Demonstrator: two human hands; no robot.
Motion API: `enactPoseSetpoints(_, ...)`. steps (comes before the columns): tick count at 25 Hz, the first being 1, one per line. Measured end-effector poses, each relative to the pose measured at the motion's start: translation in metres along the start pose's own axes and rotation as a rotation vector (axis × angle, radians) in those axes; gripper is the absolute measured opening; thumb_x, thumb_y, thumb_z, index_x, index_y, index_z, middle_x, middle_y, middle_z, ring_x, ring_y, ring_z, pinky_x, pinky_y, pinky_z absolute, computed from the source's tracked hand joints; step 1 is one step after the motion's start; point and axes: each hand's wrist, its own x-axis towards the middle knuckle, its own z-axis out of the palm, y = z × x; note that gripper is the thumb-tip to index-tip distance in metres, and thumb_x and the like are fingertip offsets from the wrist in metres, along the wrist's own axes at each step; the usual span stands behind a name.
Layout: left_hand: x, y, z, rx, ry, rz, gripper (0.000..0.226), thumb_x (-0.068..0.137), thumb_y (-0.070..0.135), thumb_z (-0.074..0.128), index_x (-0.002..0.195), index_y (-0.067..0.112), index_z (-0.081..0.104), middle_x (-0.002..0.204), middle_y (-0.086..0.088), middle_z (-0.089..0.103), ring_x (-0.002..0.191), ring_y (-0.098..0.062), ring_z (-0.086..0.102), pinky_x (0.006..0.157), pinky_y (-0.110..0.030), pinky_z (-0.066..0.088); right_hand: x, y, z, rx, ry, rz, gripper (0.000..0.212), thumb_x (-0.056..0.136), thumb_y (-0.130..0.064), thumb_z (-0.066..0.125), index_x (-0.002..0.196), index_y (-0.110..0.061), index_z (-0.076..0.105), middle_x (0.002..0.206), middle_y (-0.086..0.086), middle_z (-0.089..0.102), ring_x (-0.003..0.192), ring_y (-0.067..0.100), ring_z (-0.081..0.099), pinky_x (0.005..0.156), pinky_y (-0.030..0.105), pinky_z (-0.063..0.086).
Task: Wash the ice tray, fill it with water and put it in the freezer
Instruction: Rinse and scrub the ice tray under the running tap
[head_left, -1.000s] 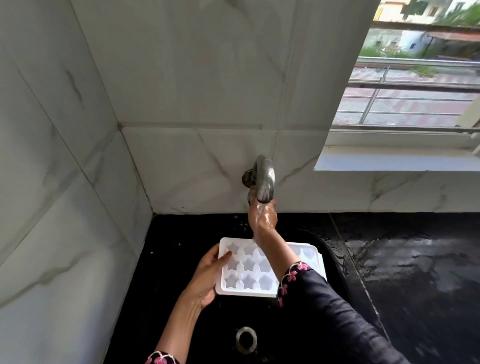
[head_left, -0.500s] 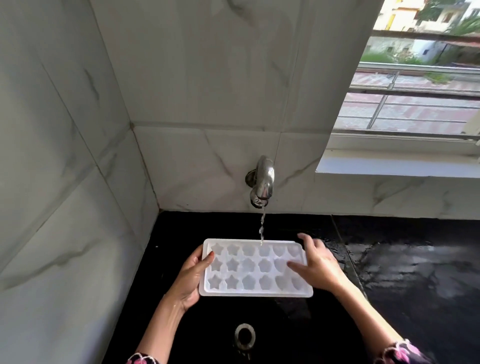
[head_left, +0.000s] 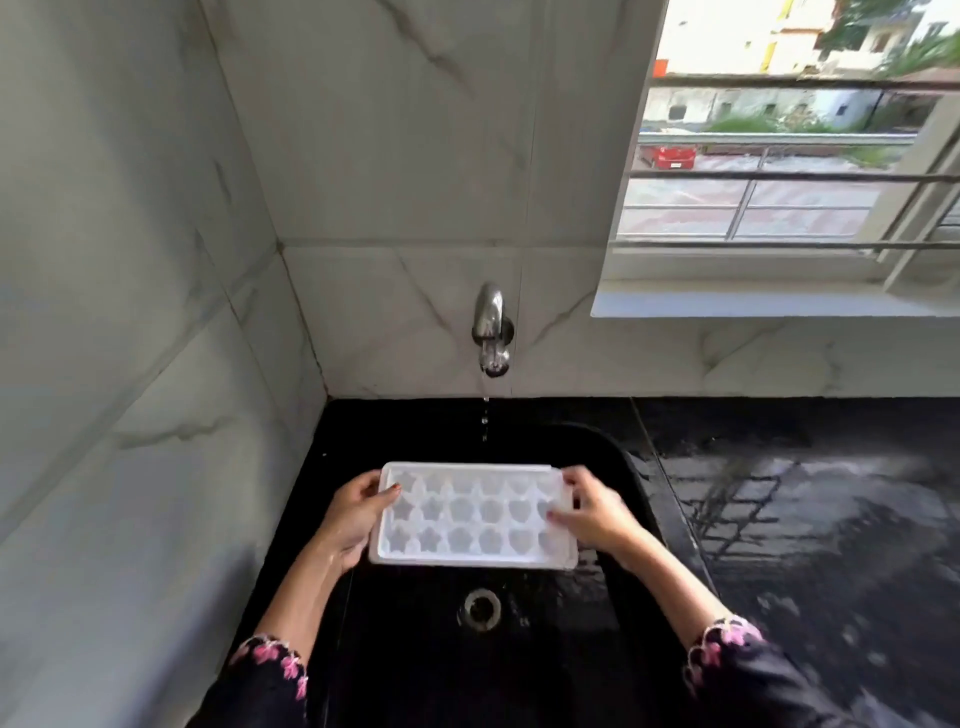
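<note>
A white ice tray (head_left: 472, 514) with star and heart shaped cells is held level over the black sink (head_left: 571, 613). My left hand (head_left: 353, 514) grips its left end, thumb on the rim. My right hand (head_left: 592, 512) grips its right end, fingers over the rim. The metal tap (head_left: 491, 332) on the marble wall sits above and behind the tray. Only a few drops fall from it, landing just beyond the tray's far edge.
The sink drain (head_left: 482, 608) lies below the tray. A wet black counter (head_left: 831, 519) stretches to the right. Marble walls close in the left side and the back. A barred window (head_left: 789, 171) with a white sill is at upper right.
My right hand left the tap and took hold of the tray's right end. The water went from a stream to a few drops. The tray came slightly nearer to me.
</note>
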Motion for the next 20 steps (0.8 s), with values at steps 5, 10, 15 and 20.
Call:
enactPoseSetpoints(5, -0.024, 0.022, 0.034, 0.175, 0.104, 0.301, 0.02, 0.084, 0.008, 0.074, 0.103, 0.014, 0.069, 0.09, -0.001, 0.071, 0.086, -0.018, 0.07, 0.076, -0.028, 0.059, -0.021, 0.0, -0.038, -0.003, 0.327, -0.232, 0.039, 0.082, -0.011, 0.072, 0.111, -0.024, 0.052, 0.091, -0.004, 0.061, 0.081, 0.026, 0.066, 0.074, 0.038, 0.053)
enactPoseSetpoints(10, -0.038, 0.026, 0.045, 0.32, 0.159, 0.491, 0.023, 0.076, 0.018, 0.082, 0.095, 0.008, 0.072, 0.085, 0.003, 0.072, 0.08, -0.003, 0.066, 0.068, -0.003, 0.048, -0.043, 0.009, -0.052, 0.033, 0.529, -0.367, 0.028, 0.085, -0.009, 0.071, 0.091, -0.024, 0.048, 0.089, -0.006, 0.06, 0.079, 0.022, 0.065, 0.071, 0.037, 0.056)
enactPoseSetpoints(15, -0.05, 0.029, 0.045, 0.354, 0.167, 0.534, 0.026, 0.073, 0.02, 0.084, 0.093, 0.009, 0.073, 0.089, 0.004, 0.074, 0.081, 0.004, 0.068, 0.074, -0.004, 0.046, -0.057, 0.016, -0.056, 0.007, 0.601, -0.43, 0.02, 0.087, -0.011, 0.072, 0.092, -0.014, 0.053, 0.094, -0.002, 0.058, 0.084, 0.021, 0.065, 0.075, 0.045, 0.059)
enactPoseSetpoints(20, -0.067, 0.053, 0.048, 0.328, 0.149, 0.704, 0.021, 0.075, 0.022, 0.082, 0.092, 0.013, 0.073, 0.094, 0.006, 0.074, 0.088, 0.008, 0.066, 0.08, -0.002, 0.043, -0.069, 0.002, -0.076, -0.036, 0.724, -0.562, 0.016, 0.088, -0.009, 0.071, 0.094, -0.01, 0.056, 0.092, 0.001, 0.059, 0.081, 0.025, 0.068, 0.068, 0.047, 0.06)
